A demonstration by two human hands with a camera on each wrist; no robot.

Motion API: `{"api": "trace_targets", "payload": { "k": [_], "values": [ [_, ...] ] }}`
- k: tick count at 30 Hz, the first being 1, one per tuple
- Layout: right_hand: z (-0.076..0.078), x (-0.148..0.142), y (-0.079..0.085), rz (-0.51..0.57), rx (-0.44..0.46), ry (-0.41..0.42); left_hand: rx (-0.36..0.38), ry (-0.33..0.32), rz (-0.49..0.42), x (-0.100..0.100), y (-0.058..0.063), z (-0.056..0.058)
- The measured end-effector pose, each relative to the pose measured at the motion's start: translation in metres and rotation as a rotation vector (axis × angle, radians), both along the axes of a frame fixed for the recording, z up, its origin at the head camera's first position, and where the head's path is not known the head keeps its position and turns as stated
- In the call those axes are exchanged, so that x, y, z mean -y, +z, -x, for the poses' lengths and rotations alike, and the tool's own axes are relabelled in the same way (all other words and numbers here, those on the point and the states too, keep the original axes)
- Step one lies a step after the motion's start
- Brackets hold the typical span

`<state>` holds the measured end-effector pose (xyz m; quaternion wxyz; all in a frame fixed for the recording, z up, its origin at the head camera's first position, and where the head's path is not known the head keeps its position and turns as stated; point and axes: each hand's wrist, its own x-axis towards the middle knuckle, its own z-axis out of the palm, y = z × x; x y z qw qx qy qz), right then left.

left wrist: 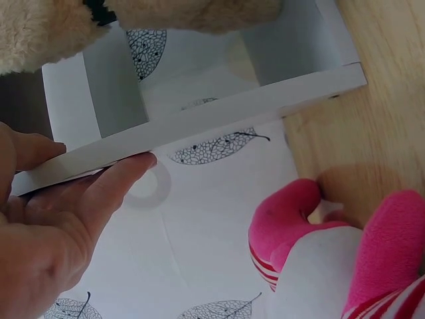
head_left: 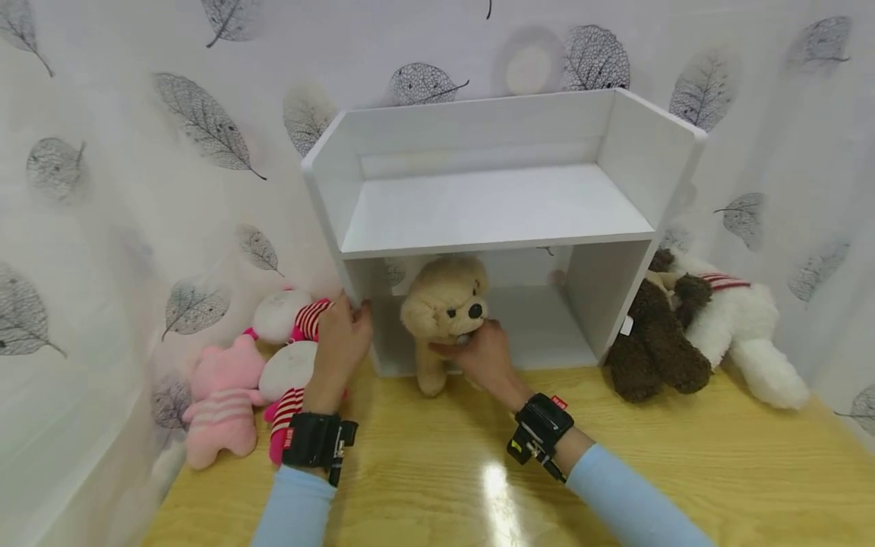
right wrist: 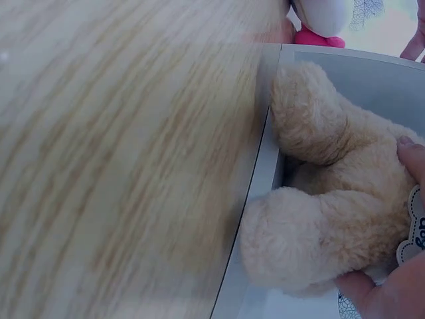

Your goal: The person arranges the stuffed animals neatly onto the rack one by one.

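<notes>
A cream plush dog (head_left: 447,308) sits in the lower compartment of a white shelf (head_left: 499,205), its front paws at the compartment's front edge. My right hand (head_left: 487,355) grips the dog at its chest, below the chin. In the right wrist view, thumb and fingers press into the fur beside a bone-shaped tag (right wrist: 413,226). With my left hand (head_left: 344,330) I hold the shelf's left side panel. The left wrist view has that panel's edge (left wrist: 199,123) between the thumb and fingers of the left hand (left wrist: 60,219). The dog's back is hidden.
Left of the shelf lie a pink plush toy (head_left: 224,403) and two white-and-pink plush toys with striped clothes (head_left: 290,372). At its right side lean a dark brown plush toy (head_left: 652,342) and a white one (head_left: 745,327). A leaf-patterned curtain (head_left: 137,228) hangs behind the wooden table (head_left: 424,471).
</notes>
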<state>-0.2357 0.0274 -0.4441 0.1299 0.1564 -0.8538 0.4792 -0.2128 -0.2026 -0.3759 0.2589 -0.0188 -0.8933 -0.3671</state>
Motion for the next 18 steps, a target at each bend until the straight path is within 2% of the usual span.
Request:
{"api": "trace_targets", "payload": {
  "k": [5,7,14,18],
  "values": [
    [0.001,0.005,0.003,-0.018,0.047,-0.042,-0.022,0.011,0.002,-0.001,0.0,0.0],
    [0.003,0.009,0.004,-0.034,0.037,-0.055,-0.031,0.012,0.009,0.0,-0.001,0.0],
    [0.016,0.026,0.004,-0.051,0.039,-0.065,-0.086,0.02,0.014,0.0,-0.003,0.0],
    [0.024,0.035,0.002,-0.042,0.034,-0.069,-0.07,0.023,0.012,-0.001,-0.003,-0.001]
  ]
}}
